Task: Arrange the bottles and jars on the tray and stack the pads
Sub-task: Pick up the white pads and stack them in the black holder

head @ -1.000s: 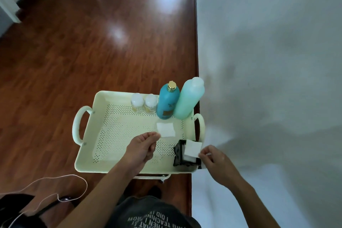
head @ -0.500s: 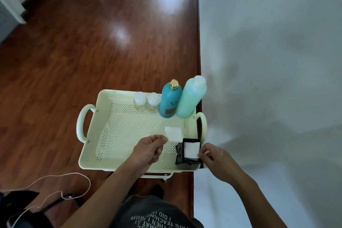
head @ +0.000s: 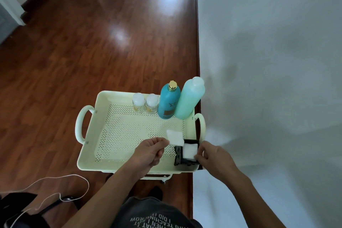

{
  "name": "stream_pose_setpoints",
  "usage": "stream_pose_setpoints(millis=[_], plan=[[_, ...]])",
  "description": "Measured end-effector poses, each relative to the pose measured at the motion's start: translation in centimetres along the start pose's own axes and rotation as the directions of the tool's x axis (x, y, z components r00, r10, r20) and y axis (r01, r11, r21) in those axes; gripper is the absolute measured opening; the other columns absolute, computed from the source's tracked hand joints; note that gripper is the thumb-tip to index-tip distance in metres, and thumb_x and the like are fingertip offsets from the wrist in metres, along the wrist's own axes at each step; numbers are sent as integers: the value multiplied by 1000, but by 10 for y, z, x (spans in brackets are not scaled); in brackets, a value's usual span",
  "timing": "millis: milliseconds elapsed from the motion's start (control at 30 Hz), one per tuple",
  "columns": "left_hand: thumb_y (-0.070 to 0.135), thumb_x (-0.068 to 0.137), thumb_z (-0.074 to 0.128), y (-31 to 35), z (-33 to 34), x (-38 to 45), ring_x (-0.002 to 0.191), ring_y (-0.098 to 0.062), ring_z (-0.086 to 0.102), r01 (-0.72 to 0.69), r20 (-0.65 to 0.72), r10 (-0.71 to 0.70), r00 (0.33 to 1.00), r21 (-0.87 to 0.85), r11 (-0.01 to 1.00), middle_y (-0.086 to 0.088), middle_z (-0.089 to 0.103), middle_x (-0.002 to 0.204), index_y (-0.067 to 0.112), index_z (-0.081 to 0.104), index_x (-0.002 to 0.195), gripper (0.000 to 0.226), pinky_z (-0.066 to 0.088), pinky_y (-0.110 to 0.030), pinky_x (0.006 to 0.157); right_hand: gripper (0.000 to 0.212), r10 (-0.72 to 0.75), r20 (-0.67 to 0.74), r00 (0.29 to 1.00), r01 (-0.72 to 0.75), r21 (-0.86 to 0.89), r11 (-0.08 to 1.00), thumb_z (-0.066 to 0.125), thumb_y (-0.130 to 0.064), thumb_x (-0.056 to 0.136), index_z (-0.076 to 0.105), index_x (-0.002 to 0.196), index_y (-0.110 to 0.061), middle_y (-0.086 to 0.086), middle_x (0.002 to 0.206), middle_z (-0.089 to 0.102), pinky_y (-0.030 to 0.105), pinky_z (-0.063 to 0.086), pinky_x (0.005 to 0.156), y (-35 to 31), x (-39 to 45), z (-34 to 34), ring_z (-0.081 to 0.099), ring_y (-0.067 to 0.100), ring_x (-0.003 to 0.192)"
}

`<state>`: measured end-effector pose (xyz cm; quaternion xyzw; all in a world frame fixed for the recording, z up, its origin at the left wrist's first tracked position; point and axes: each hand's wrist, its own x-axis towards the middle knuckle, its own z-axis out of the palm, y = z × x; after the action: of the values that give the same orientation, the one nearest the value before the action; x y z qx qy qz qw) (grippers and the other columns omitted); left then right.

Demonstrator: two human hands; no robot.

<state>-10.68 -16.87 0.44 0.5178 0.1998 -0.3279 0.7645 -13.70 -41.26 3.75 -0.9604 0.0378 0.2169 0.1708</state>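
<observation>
A cream perforated tray (head: 103,161) with side handles holds everything. Along its far edge stand two small clear jars (head: 138,102) (head: 152,103), a blue bottle with a gold cap (head: 169,102) and a taller mint-green bottle (head: 189,99). My left hand (head: 148,152) pinches a white square pad (head: 174,137) by its corner, just above the tray floor. In the near right corner sits a black holder (head: 178,155) with a stack of white pads (head: 190,151) on it. My right hand (head: 212,154) grips the edge of that stack.
The tray stands on a wheeled cart above a red-brown wooden floor (head: 74,52). A white wall (head: 268,61) runs close along the tray's right side. A thin cable (head: 55,189) and a dark bag lie on the floor at lower left.
The pad in my left hand has moved right, closer to the black holder. My right hand has lowered its pad flat onto the holder's stack.
</observation>
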Motion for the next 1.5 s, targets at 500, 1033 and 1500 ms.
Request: stream_pose_setpoints(millis=[500,1033,1500], plan=[[11,92,70,0,6,-1,45,-11,25,10,19,-10,1000,-3,1000,-2,45,55,8,66,91,5,17,-21,41,15,-186,-134,973,159,-188,969,56,-39,96,68,95,-31,-11,73,71,21,33,54,0,4,2,60,8,61],[15,92,71,-29,39,4,41,-10,31,-5,-2,5,1000,193,981,-3,53,55,11,72,83,10,24,-22,39,6,-64,-292,954,79,42,996,70,-31,90,66,85,-31,-16,47,43,14,31,49,13,-8,-22,46,4,44],[36,81,78,-31,40,1,51,-12,62,-115,-64,197,978,625,772,3,68,55,22,69,83,16,47,-23,51,16,-121,-169,978,130,42,991,66,-39,92,65,105,-30,-16,67,59,19,44,59,-3,-3,9,55,6,62]])
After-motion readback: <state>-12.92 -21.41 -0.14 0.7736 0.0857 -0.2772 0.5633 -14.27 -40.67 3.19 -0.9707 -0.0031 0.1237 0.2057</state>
